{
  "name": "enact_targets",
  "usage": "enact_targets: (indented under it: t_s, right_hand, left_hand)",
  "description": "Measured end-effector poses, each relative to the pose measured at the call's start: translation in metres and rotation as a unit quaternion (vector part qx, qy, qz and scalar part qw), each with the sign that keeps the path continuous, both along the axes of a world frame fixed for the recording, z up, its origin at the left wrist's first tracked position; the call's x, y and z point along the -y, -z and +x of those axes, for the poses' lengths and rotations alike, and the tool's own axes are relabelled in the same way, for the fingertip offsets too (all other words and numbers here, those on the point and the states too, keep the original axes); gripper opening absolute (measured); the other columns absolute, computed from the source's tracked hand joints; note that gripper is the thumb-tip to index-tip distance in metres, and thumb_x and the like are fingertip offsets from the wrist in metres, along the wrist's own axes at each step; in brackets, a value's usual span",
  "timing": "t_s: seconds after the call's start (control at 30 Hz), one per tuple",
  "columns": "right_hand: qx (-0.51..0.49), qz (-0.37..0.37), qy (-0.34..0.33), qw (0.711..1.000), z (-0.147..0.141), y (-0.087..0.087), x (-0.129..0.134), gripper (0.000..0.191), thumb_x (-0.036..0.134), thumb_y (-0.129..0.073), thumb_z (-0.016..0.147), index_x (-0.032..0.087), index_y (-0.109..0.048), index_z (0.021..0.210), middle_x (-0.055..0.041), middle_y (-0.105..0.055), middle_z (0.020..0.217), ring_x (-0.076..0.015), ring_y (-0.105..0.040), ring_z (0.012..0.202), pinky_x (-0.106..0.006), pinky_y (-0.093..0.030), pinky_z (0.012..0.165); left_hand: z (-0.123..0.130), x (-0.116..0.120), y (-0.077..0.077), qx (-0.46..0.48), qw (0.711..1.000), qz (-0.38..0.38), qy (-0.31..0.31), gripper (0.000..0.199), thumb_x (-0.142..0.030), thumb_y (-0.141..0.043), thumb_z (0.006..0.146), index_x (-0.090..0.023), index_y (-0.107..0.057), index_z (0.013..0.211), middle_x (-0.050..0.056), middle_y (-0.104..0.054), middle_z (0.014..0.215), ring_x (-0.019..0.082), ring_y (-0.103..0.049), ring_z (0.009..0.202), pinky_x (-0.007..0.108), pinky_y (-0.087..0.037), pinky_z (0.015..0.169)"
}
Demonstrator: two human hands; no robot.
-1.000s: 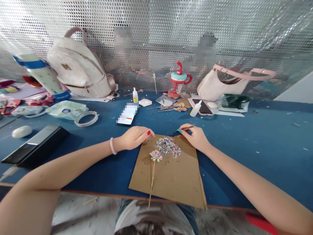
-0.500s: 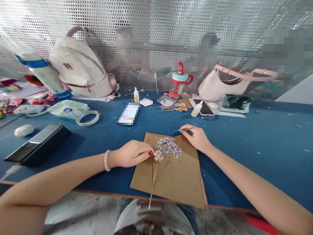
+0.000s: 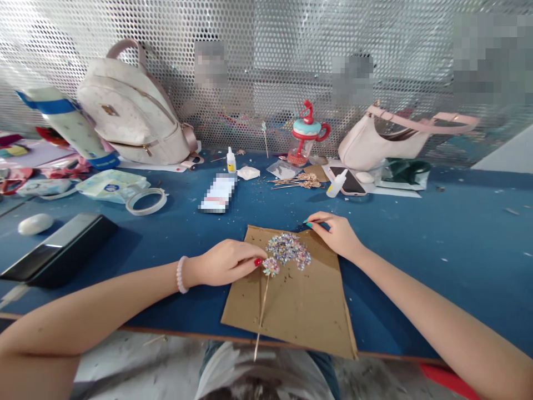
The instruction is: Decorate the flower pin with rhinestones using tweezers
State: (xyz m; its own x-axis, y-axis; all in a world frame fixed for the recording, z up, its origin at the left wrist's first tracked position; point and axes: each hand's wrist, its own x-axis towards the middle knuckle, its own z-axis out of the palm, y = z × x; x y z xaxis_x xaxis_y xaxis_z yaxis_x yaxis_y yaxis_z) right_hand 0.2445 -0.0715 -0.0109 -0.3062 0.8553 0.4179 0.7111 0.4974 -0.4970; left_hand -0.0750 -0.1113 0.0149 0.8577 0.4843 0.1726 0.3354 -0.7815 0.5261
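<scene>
A gold hairpin-like stick with a glittering rhinestone flower head lies across a brown cardboard sheet, its thin end reaching past the table's front edge. My left hand is closed, thumb and forefinger pinched at the left side of the flower head. Just beyond the flower, a loose pile of sparkling rhinestones is spread on the cardboard. My right hand rests by the far right corner of the sheet, its thumb and fingertips pressed together. Whatever small dark thing is at those fingertips is too small to name.
Behind the cardboard are a phone, two glue bottles, gold sticks and a cup with a red straw. A roll of tape and a black device lie left. Bags stand against the perforated metal wall.
The view has shifted slightly. Fingers of my left hand extend a little further over the flower head; my right hand keeps its pinch in nearly the same spot.
</scene>
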Motion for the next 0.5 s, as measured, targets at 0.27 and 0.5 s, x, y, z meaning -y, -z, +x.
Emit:
enact_targets:
  t_s: [0.27,0.5]
  right_hand:
    - [-0.022,-0.012,-0.007,1.0,0.0,-0.003,0.0,0.015,0.027,-0.056,0.087,0.021,-0.069,0.087,-0.0049,-0.073,0.092,-0.0208,-0.068,0.084,-0.035,-0.053,0.08]
    - [-0.09,0.002,-0.069,0.994,-0.019,-0.017,0.025,0.017,0.031,-0.055,0.09,0.02,-0.068,0.089,-0.0074,-0.072,0.094,-0.0201,-0.069,0.089,-0.035,-0.055,0.08]
  left_hand:
    - [-0.001,-0.001,0.003,-0.01,1.0,-0.021,0.003,0.033,-0.024,-0.039,0.099,-0.023,-0.051,0.13,0.004,-0.066,0.121,0.018,-0.066,0.101,0.027,-0.048,0.084]
    - [0.001,-0.002,0.002,-0.02,1.0,-0.017,-0.005,0.038,-0.024,-0.053,0.09,-0.022,-0.055,0.127,0.001,-0.07,0.085,0.011,-0.06,0.061,0.021,-0.042,0.057]
